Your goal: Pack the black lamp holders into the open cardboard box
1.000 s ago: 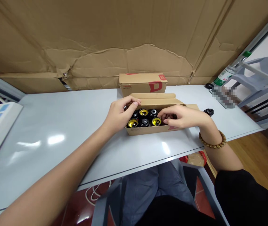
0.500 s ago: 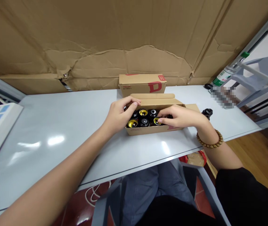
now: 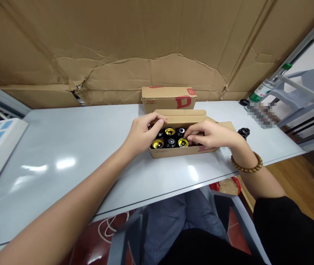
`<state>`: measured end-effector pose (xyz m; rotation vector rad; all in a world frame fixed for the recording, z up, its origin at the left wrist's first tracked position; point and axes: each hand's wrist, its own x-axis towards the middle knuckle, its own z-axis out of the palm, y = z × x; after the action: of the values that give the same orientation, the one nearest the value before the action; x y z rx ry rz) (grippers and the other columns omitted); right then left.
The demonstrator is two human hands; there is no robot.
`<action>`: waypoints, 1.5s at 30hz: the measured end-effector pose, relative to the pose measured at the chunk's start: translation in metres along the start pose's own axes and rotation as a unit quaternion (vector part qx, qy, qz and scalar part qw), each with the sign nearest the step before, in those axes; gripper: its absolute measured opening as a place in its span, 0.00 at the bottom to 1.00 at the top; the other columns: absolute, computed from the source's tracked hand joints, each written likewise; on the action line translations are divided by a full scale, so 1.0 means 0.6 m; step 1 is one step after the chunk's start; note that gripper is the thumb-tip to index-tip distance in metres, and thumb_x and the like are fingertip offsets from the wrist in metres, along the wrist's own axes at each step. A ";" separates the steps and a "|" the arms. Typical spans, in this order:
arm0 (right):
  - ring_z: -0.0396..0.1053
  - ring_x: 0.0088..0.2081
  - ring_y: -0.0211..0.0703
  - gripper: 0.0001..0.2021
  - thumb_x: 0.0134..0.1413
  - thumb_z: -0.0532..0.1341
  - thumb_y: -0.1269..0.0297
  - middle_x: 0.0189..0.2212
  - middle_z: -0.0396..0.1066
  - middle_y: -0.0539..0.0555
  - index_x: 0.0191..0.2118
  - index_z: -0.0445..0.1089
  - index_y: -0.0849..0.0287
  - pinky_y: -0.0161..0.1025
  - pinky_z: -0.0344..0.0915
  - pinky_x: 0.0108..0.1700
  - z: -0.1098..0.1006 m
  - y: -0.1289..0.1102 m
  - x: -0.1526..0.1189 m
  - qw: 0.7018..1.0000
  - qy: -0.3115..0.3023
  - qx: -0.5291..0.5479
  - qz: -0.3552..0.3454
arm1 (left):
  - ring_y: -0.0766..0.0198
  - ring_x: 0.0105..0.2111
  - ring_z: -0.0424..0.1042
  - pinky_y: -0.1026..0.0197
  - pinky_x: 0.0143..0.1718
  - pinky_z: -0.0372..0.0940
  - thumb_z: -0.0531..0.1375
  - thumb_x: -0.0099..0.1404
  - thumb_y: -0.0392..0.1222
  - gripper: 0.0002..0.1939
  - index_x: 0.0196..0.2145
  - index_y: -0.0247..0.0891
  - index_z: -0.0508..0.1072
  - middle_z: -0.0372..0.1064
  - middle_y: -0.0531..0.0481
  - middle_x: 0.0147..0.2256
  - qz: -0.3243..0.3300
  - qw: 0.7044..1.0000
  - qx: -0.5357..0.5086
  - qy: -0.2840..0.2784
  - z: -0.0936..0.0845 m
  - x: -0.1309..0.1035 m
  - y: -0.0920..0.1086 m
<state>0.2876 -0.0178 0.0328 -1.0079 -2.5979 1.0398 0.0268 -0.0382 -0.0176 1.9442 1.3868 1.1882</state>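
Note:
An open cardboard box (image 3: 170, 152) on the table holds several black cylindrical parts (image 3: 171, 142), standing upright in rows. Some have yellow-lined hollow tops, like the yellow-lined part (image 3: 183, 142) at the front. My left hand (image 3: 141, 133) is curled over the box's left end, thumb and fingers at its rim. Over the right half of the box, my right hand (image 3: 213, 134) dips its bent thumb and fingers among the parts. They close round a dark part there, mostly covered by the hand.
A second cardboard box (image 3: 169, 102), closed and marked with a red D, stands behind. Beyond my right wrist is a loose black part (image 3: 244, 132). A bottle with a green cap (image 3: 263, 88) stands at the table's right end, and a white device (image 3: 0, 154) at the left.
My right thumb has shifted slightly right, off the front yellow-lined part, which now shows more fully. My left hand keeps its place on the box; the view has shifted a little.

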 end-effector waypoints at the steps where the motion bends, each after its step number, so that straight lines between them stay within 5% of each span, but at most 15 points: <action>1: 0.73 0.28 0.37 0.11 0.67 0.58 0.65 0.34 0.82 0.53 0.42 0.78 0.60 0.38 0.66 0.34 -0.002 0.000 -0.001 1.000 0.002 -0.001 -0.002 | 0.48 0.50 0.79 0.50 0.54 0.72 0.56 0.72 0.52 0.15 0.40 0.42 0.79 0.83 0.46 0.47 -0.001 1.000 0.000 0.000 0.000 0.000 0.000; 12: 0.78 0.35 0.43 0.13 0.67 0.55 0.68 0.39 0.84 0.52 0.43 0.78 0.56 0.43 0.71 0.41 -0.054 0.014 -0.041 0.995 0.015 -0.089 0.038 | 0.48 0.51 0.79 0.50 0.54 0.71 0.56 0.72 0.53 0.16 0.40 0.42 0.79 0.83 0.46 0.48 -0.001 1.000 0.006 -0.004 0.000 0.001 -0.003; 16: 0.79 0.45 0.51 0.14 0.68 0.55 0.65 0.45 0.83 0.57 0.47 0.79 0.56 0.49 0.72 0.51 -0.092 0.021 -0.088 0.967 0.176 -0.181 0.023 | 0.48 0.49 0.79 0.50 0.53 0.71 0.56 0.71 0.54 0.17 0.40 0.42 0.79 0.83 0.46 0.48 -0.003 1.000 0.009 -0.001 0.001 0.001 -0.004; 18: 0.79 0.50 0.57 0.16 0.65 0.55 0.65 0.49 0.82 0.61 0.49 0.79 0.58 0.54 0.72 0.54 -0.117 0.037 -0.120 0.938 0.226 -0.245 0.092 | 0.48 0.49 0.79 0.50 0.53 0.71 0.56 0.71 0.54 0.17 0.40 0.43 0.79 0.83 0.46 0.48 -0.003 1.000 0.010 0.002 0.001 0.001 -0.005; 22: 0.80 0.53 0.63 0.23 0.62 0.59 0.60 0.56 0.81 0.64 0.59 0.78 0.61 0.58 0.74 0.57 -0.154 0.092 -0.176 0.918 0.096 -0.254 0.288 | 0.48 0.52 0.79 0.51 0.55 0.72 0.56 0.71 0.54 0.15 0.39 0.44 0.79 0.83 0.47 0.49 -0.001 1.000 0.005 -0.001 0.000 0.002 -0.008; 26: 0.81 0.52 0.60 0.29 0.60 0.64 0.53 0.59 0.80 0.62 0.65 0.75 0.57 0.54 0.77 0.56 -0.170 0.146 -0.196 0.928 0.030 -0.177 0.326 | 0.48 0.52 0.79 0.49 0.56 0.72 0.57 0.71 0.54 0.14 0.39 0.45 0.79 0.83 0.47 0.50 -0.004 1.000 0.006 0.003 0.001 0.002 -0.011; 32: 0.82 0.44 0.56 0.22 0.59 0.67 0.51 0.49 0.84 0.60 0.54 0.82 0.57 0.49 0.77 0.49 -0.176 0.191 -0.176 0.955 -0.023 -0.061 0.288 | 0.48 0.51 0.79 0.49 0.56 0.72 0.57 0.71 0.54 0.15 0.38 0.44 0.79 0.83 0.46 0.50 -0.006 1.000 0.000 0.012 0.003 0.003 -0.014; 38: 0.79 0.42 0.53 0.19 0.52 0.69 0.63 0.46 0.83 0.62 0.51 0.77 0.59 0.43 0.71 0.40 -0.153 0.191 -0.123 0.922 0.019 -0.249 0.297 | 0.47 0.50 0.79 0.49 0.56 0.72 0.58 0.71 0.55 0.15 0.38 0.44 0.79 0.83 0.46 0.49 -0.009 1.000 -0.005 0.007 0.002 0.003 -0.013; 45: 0.76 0.29 0.48 0.25 0.71 0.58 0.50 0.35 0.81 0.58 0.65 0.72 0.60 0.46 0.73 0.39 -0.159 0.115 -0.102 0.939 0.257 -0.171 0.155 | 0.47 0.52 0.79 0.50 0.57 0.71 0.58 0.72 0.54 0.15 0.39 0.43 0.79 0.83 0.46 0.50 0.006 1.000 -0.010 0.003 0.001 0.003 -0.013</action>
<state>0.4072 0.0317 0.0635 -1.5607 -2.2559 0.2929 0.0236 -0.0336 -0.0236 1.9397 1.3640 1.2081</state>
